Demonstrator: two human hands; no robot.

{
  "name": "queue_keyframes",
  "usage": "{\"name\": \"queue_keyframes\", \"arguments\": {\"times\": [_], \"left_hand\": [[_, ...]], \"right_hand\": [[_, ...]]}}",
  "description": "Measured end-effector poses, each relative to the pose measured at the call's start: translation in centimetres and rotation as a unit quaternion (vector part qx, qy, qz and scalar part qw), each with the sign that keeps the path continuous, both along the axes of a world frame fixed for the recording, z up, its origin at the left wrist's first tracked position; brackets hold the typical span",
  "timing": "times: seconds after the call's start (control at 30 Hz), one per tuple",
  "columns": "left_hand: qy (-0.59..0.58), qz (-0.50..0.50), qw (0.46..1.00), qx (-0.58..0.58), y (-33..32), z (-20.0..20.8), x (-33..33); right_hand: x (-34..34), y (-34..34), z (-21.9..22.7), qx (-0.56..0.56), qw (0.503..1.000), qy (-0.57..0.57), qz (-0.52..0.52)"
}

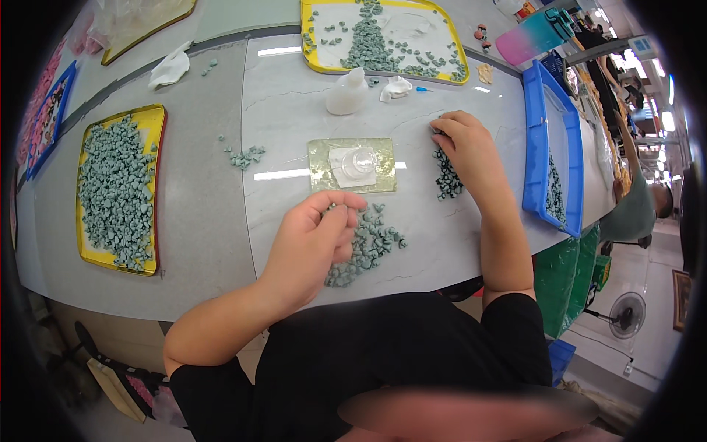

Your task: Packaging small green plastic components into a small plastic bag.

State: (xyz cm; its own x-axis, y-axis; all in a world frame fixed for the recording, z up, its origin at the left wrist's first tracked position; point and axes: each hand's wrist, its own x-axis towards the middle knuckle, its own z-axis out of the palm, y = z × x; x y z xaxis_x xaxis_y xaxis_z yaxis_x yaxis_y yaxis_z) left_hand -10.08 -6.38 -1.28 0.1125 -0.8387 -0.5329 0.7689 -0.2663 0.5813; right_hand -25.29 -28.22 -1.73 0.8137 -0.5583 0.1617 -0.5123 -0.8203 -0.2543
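My left hand is closed, thumb against the curled fingers; what it may hold is hidden. It hovers over the near edge of a pile of small grey-green pieces. My right hand pinches a small dark piece between thumb and fingertips. Just below that hand lies a heap of darker green pieces. Between my hands, a small clear round dish sits on a white paper square, on top of a greenish translucent mat.
A white squeeze bottle, a crumpled tissue and a blue tip stand beyond the mat. Yellow-rimmed trays of pieces lie left and far. At right are a blue bin and a pink-turquoise bottle. A person is beyond.
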Motion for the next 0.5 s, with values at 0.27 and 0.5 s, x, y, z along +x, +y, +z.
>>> {"name": "queue_keyframes", "arguments": {"times": [0.27, 0.5], "left_hand": [[-0.029, 0.059, 0.998, -0.025, -0.7, 0.0, 0.4], [-0.017, -0.001, 0.999, -0.042, -0.8, 0.3, 0.1]], "right_hand": [[0.2, 0.6, -0.3, -0.016, 1.0, -0.002, -0.013], [0.7, 5.9, 2.4, 0.181, 0.959, -0.204, 0.083]]}}
